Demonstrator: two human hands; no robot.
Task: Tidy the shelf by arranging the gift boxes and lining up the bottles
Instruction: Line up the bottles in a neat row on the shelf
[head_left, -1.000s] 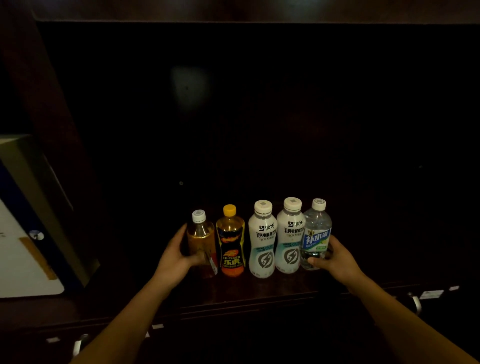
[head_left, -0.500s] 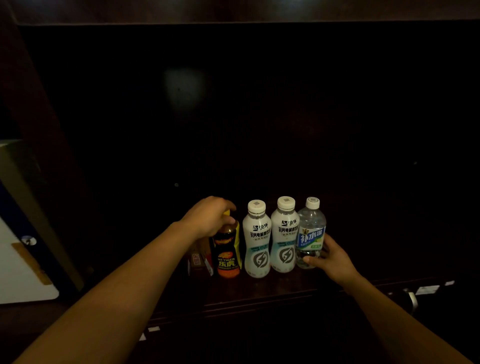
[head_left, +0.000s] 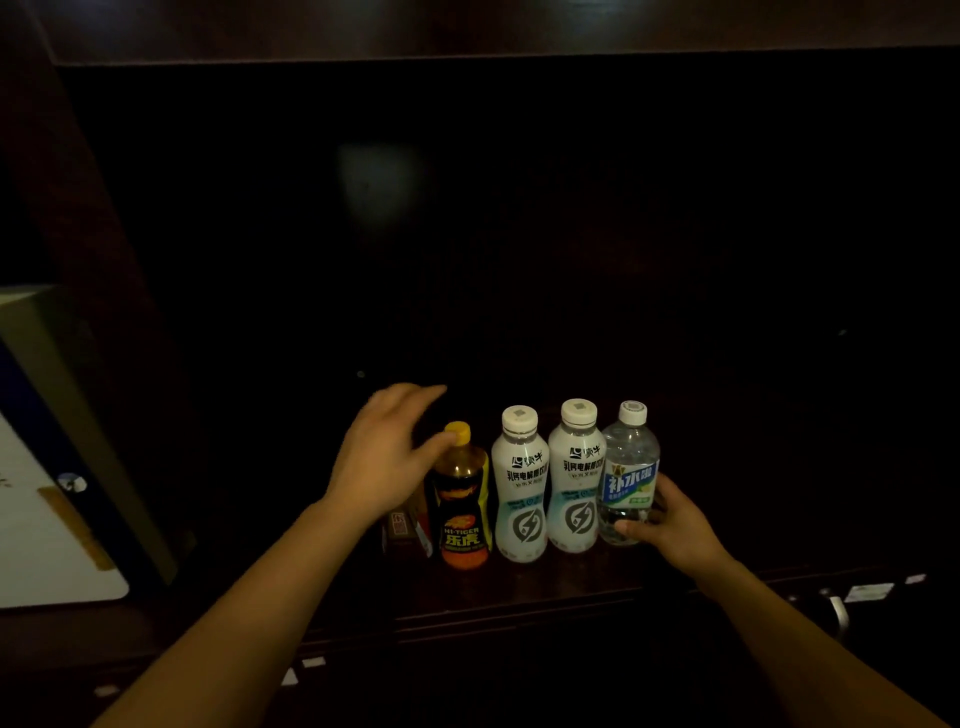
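Several bottles stand in a row near the front of the dark wooden shelf (head_left: 545, 584). From the left: an amber tea bottle (head_left: 408, 530), mostly hidden behind my left hand (head_left: 384, 457), then an orange Hi-Tiger bottle (head_left: 464, 499) with a yellow cap, two white bottles (head_left: 520, 483) (head_left: 577, 475), and a clear water bottle (head_left: 628, 467) with a blue label. My left hand hovers over the tea bottle's top, blurred, fingers spread and stretched toward the back, thumb by the yellow cap. My right hand (head_left: 675, 530) wraps the lower right side of the water bottle.
A large gift box (head_left: 57, 457) with a white face, blue band and olive side leans at the far left, beyond a dark upright panel. Small white labels (head_left: 867, 591) and a metal handle (head_left: 837, 613) sit on the cabinet front below the shelf. The shelf's back is in darkness.
My left hand left the tea bottle's side, rose over its cap and now opens with fingers reaching back. My right hand has stayed on the water bottle.
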